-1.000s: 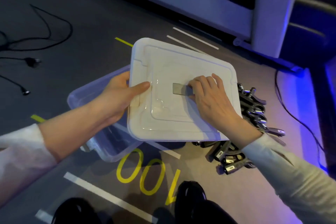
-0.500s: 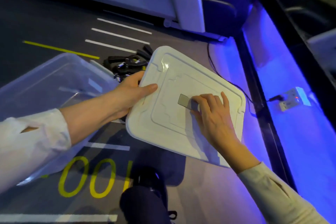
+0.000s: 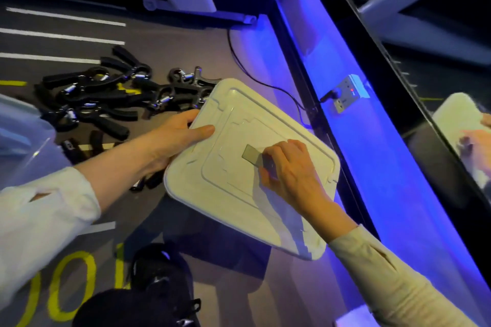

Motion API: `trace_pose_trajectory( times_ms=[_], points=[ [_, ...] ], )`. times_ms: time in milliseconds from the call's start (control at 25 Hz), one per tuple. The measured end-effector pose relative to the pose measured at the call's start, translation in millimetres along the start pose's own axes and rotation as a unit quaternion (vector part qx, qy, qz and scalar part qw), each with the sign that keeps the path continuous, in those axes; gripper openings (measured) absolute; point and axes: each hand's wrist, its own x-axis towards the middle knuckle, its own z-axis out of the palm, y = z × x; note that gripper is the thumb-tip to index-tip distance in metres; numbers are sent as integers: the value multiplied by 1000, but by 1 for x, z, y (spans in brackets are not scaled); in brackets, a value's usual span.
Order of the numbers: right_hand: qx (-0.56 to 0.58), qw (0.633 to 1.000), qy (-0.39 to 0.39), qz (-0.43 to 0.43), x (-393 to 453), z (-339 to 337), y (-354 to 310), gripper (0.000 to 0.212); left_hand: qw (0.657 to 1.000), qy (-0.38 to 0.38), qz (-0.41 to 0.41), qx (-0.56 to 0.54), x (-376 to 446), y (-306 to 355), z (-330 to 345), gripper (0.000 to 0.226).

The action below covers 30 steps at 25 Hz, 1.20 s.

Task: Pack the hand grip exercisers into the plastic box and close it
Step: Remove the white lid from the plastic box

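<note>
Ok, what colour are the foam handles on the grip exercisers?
Black, with silvery metal springs; the grip exercisers lie piled on the floor in the head view.

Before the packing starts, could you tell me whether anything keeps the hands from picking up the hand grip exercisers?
Yes: both hands are occupied by the white lid. The left hand grips its edge and the right hand rests on top, while the exercisers lie untouched on the floor beyond.

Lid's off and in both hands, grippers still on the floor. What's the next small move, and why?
Probably set the lid down on the floor to the right, clear of the pile. Both hands are taken: the left hand grips its edge, the right hand rests on top. The hand grip exercisers lie unpacked, and the plastic box sits open at the left.
</note>
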Motion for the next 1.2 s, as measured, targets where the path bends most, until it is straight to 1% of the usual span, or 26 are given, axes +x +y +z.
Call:
trace_pose_trajectory(
  times_ms=[200, 280, 360, 400, 520, 560, 600, 680, 760, 840, 920, 1000, 1040, 1120, 1160, 1200],
  points=[
    [63, 993, -42, 87, -45, 19, 13, 22, 998, -14, -56, 35, 21, -26, 30, 27],
    [74, 988, -75, 112, -60, 27, 15, 23, 997, 6, -56, 45, 26, -40, 39, 28],
    [82, 982, -108, 130, -71, 33, 15, 30, 998, 36, -52, 28, 30, -54, 48, 28],
    [98, 976, -132, 140, -77, 34, 13, 39, 997, 51, -53, 17, 31, -60, 53, 25],
    [169, 942, -252, 146, -96, 34, -4, 90, 995, 78, -64, -16, 36, -74, 64, 20],
    [170, 935, -278, 138, -103, 37, -12, 101, 993, 82, -73, -31, 39, -77, 66, 21],
    [158, 936, -287, 131, -110, 41, -21, 108, 992, 82, -82, -45, 41, -80, 68, 24],
    [97, 949, -268, 133, -124, 49, -32, 118, 991, 72, -94, -69, 44, -83, 73, 26],
    [56, 952, -238, 183, -135, 50, -33, 130, 990, 53, -100, -78, 48, -81, 81, 27],
    [54, 948, -211, 232, -142, 46, -28, 129, 990, 30, -105, -89, 50, -80, 87, 29],
    [38, 943, -194, 268, -148, 45, -21, 124, 987, -11, -107, -115, 48, -78, 91, 32],
    [36, 933, -177, 312, -144, 41, -18, 112, 988, -49, -104, -104, 43, -77, 94, 37],
    [48, 921, -179, 343, -139, 35, -17, 102, 989, -57, -108, -81, 40, -76, 97, 42],
    [97, 866, -244, 426, -136, 29, -16, 82, 990, -61, -123, -6, 35, -78, 95, 55],
    [80, 849, -246, 461, -138, 31, -17, 79, 990, -61, -118, 51, 32, -80, 93, 58],
    [39, 843, -236, 483, -139, 34, -18, 78, 984, -65, -91, 139, 30, -84, 90, 60]
  ],
)
